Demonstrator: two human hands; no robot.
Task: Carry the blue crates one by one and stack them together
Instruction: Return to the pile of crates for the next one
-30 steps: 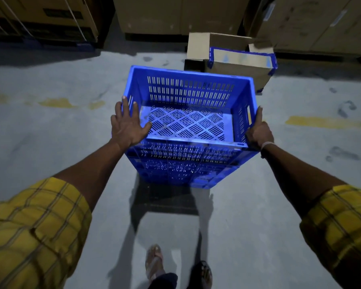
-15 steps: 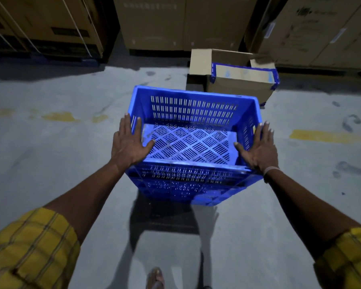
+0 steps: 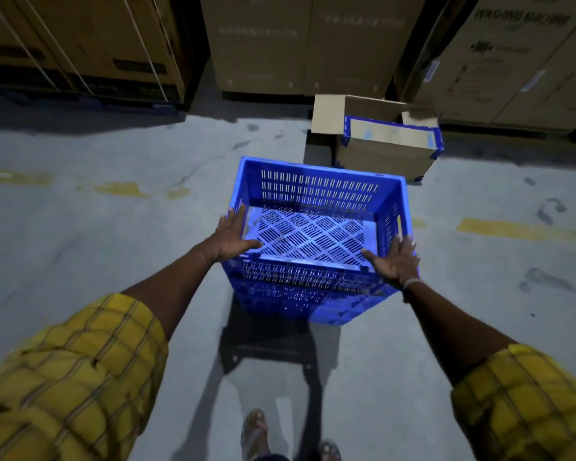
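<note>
Now both hands, left (image 3: 230, 235) and right (image 3: 394, 261), press flat-fingered on the blue crate's (image 3: 316, 207) side rims.

Grey concrete floor (image 3: 80, 261) bears cardboard box (image 3: 384, 151), seemingly large cartons (image 3: 300, 41).

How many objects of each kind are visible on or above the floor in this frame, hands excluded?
Blue perforated plastic crate, held between the left hand and right hand: 1
Small brown cardboard box with blue-taped edges: 1
Open plain cardboard box behind it: 1
Large cardboard cartons along the back: 4, at
Total: 7
</note>
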